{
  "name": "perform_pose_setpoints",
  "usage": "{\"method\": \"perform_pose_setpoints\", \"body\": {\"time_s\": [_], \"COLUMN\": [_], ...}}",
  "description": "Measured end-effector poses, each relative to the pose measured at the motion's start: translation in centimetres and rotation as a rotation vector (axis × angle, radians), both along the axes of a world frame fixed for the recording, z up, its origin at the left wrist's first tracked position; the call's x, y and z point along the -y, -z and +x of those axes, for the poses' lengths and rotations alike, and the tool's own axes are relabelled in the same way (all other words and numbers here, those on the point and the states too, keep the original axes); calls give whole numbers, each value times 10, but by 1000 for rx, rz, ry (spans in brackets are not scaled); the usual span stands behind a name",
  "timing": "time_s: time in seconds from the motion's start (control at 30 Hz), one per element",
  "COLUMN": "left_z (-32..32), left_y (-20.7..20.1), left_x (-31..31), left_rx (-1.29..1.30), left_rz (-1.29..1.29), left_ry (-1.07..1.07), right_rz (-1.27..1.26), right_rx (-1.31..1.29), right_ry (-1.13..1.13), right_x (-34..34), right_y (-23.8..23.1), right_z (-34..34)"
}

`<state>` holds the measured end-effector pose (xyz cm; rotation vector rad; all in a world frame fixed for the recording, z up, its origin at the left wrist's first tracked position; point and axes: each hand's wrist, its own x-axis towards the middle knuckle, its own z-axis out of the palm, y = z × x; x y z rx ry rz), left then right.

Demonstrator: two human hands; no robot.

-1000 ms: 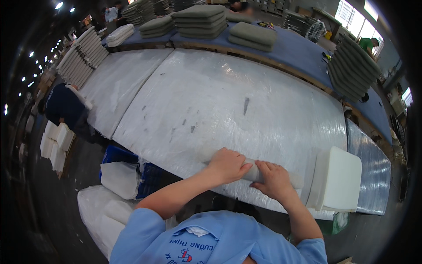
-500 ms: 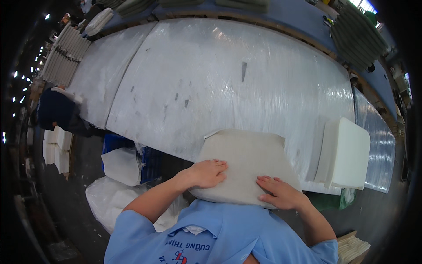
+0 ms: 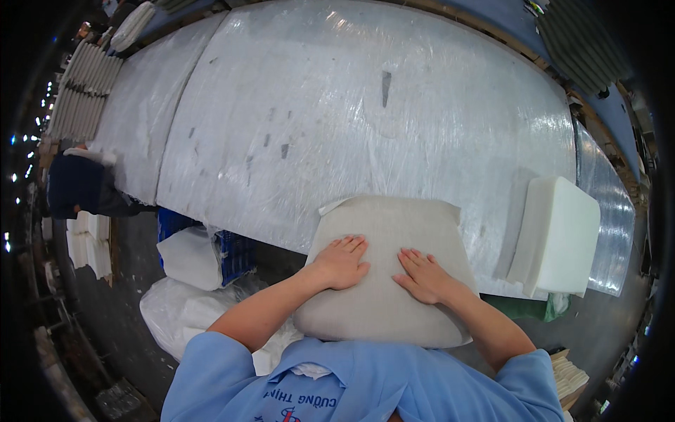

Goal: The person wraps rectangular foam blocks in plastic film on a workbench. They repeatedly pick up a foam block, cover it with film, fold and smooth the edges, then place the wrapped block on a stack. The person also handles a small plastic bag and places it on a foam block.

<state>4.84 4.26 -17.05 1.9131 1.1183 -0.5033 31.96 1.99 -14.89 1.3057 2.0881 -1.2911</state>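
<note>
Lower centre of frame: left hand (image 3: pixel 341 262) and right hand (image 3: pixel 425 278) flat on cushion (image 3: pixel 383 313), fingers extended, narrowly spaced.

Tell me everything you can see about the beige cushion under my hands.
The beige cushion looks like plain woven fabric, padded, with rounded near corners and small pointed flaps at its far corners. It lies over the near edge of the plastic-covered table, with the left hand and right hand resting on top.
</note>
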Motion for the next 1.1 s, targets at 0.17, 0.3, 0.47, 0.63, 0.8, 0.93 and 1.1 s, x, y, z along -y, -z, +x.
{"method": "perform_pose_setpoints", "body": {"time_s": [0.17, 0.3, 0.47, 0.63, 0.8, 0.93, 1.1], "left_z": [17, 29, 39, 47, 59, 65, 66], "left_y": [24, 42, 74, 106, 122, 140, 138], "left_x": [-23, -45, -63, -71, -99, -116, -118], "left_rx": [-56, -69, -70, -21, 23, 6, 115], "left_rz": [-20, -22, -17, 189, 577, 528, 353], "left_ry": [-24, -32, -60, -257, -337, -318, -447], "right_rz": [16, 26, 15, 16, 48, 89, 167], "right_rx": [19, 29, 41, 44, 42, 15, -44], "right_ry": [36, 69, 84, 92, 107, 135, 217], "right_x": [-24, -42, -57, -67, -76, -76, -72], "right_y": [32, 56, 73, 87, 102, 107, 114], "right_z": [-9, -15, -17, -19, -21, -21, -19]}}
